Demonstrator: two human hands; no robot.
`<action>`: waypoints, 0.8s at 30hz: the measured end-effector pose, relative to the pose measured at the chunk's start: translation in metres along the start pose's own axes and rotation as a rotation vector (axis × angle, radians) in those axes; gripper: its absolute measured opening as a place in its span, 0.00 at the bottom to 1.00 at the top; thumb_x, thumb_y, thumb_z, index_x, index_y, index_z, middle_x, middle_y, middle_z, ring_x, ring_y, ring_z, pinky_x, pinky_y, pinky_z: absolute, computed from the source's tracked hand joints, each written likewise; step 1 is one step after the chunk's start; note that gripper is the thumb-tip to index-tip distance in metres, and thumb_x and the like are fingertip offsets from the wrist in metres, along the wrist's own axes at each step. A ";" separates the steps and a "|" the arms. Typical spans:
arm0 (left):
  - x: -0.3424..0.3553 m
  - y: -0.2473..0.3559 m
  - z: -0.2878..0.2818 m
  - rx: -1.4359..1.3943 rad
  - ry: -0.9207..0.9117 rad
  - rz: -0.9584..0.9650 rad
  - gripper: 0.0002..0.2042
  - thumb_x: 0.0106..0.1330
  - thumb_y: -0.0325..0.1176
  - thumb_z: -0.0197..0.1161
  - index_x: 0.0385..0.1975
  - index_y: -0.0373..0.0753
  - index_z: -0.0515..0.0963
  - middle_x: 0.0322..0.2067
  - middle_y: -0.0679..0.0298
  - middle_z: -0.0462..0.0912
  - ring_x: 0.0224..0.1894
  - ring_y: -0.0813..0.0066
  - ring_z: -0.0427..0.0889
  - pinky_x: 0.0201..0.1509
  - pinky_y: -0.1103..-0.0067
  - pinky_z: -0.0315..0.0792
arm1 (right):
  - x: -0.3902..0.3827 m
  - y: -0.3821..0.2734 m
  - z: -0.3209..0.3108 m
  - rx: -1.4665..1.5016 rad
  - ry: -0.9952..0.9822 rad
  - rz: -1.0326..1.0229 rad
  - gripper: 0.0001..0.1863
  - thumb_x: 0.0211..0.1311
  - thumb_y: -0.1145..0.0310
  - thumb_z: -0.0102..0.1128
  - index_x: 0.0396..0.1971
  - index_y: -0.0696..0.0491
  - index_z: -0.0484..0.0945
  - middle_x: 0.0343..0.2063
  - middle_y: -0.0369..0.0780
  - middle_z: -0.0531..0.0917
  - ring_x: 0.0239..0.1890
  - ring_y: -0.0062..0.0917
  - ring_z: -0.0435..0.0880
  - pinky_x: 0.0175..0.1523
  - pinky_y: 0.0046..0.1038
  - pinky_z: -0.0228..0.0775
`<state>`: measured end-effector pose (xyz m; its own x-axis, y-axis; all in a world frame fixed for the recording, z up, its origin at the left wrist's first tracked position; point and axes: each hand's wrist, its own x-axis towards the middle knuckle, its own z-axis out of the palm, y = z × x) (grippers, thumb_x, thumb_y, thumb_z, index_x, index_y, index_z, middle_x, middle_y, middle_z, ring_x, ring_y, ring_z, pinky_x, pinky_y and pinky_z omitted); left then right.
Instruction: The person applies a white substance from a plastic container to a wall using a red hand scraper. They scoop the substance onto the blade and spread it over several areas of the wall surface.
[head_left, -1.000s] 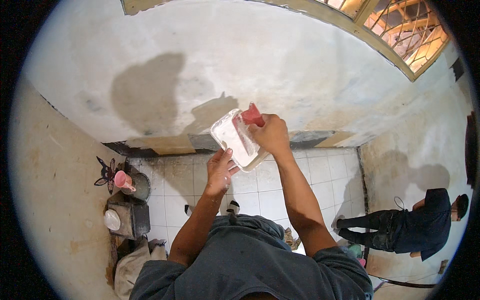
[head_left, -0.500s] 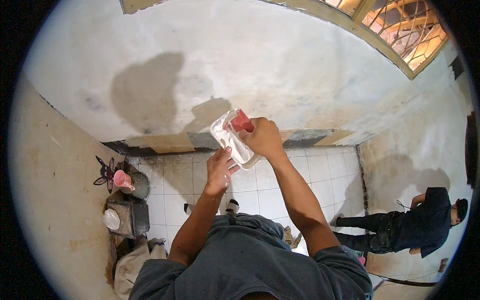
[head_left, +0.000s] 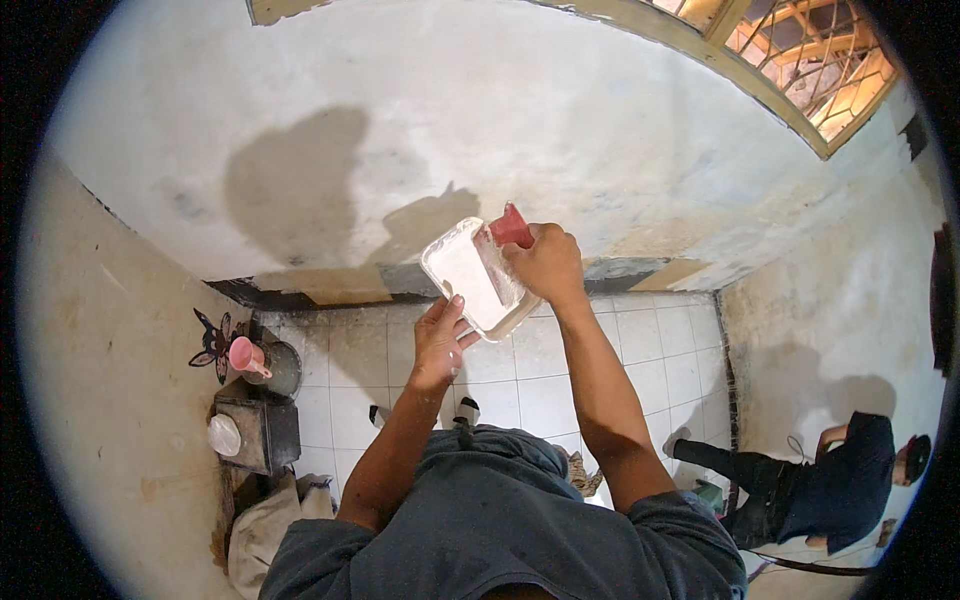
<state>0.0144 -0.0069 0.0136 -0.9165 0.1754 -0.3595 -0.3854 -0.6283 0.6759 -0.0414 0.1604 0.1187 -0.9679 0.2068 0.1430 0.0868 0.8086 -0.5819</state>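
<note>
Lower left: a pink scoop (head_left: 243, 354) rests on a dark bucket (head_left: 281, 368). Centre: the left hand (head_left: 440, 343) supports a white rectangular tray (head_left: 474, 278) from beneath, fingers spread under its near long edge. Its long axis runs upper left to lower right. The right hand (head_left: 547, 264), fist closed on a red-handled tool (head_left: 510, 228), presses onto the tray's upper right end.
</note>
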 end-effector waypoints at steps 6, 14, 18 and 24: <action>0.003 0.000 -0.004 0.002 0.007 -0.016 0.20 0.66 0.42 0.63 0.54 0.40 0.74 0.48 0.60 0.80 0.51 0.65 0.80 0.50 0.65 0.75 | -0.016 -0.006 0.000 -0.046 -0.038 -0.088 0.12 0.48 0.61 0.63 0.25 0.56 0.82 0.22 0.50 0.82 0.28 0.45 0.84 0.36 0.39 0.75; 0.012 -0.012 -0.011 -0.242 -0.153 0.115 0.23 0.67 0.41 0.61 0.59 0.39 0.68 0.55 0.59 0.75 0.57 0.65 0.75 0.60 0.65 0.70 | -0.017 0.014 -0.004 0.236 -0.082 0.011 0.14 0.50 0.61 0.61 0.30 0.55 0.84 0.24 0.48 0.84 0.28 0.42 0.85 0.36 0.37 0.75; 0.014 -0.003 -0.002 -0.361 -0.165 0.032 0.27 0.68 0.46 0.57 0.62 0.38 0.65 0.57 0.57 0.73 0.60 0.64 0.73 0.66 0.67 0.64 | -0.015 0.017 -0.001 0.373 -0.170 0.052 0.14 0.50 0.61 0.60 0.32 0.55 0.84 0.24 0.47 0.85 0.27 0.38 0.85 0.36 0.35 0.75; 0.012 -0.008 0.006 -0.514 -0.244 0.060 0.30 0.70 0.55 0.47 0.65 0.42 0.63 0.59 0.60 0.72 0.61 0.61 0.72 0.66 0.63 0.65 | -0.025 0.016 0.009 0.376 -0.180 0.044 0.14 0.52 0.62 0.59 0.34 0.54 0.84 0.24 0.47 0.84 0.26 0.37 0.84 0.35 0.35 0.74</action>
<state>0.0059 0.0052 0.0080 -0.9569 0.2596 -0.1300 -0.2860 -0.9199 0.2684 -0.0176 0.1634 0.0990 -0.9939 0.1099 -0.0115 0.0691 0.5365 -0.8411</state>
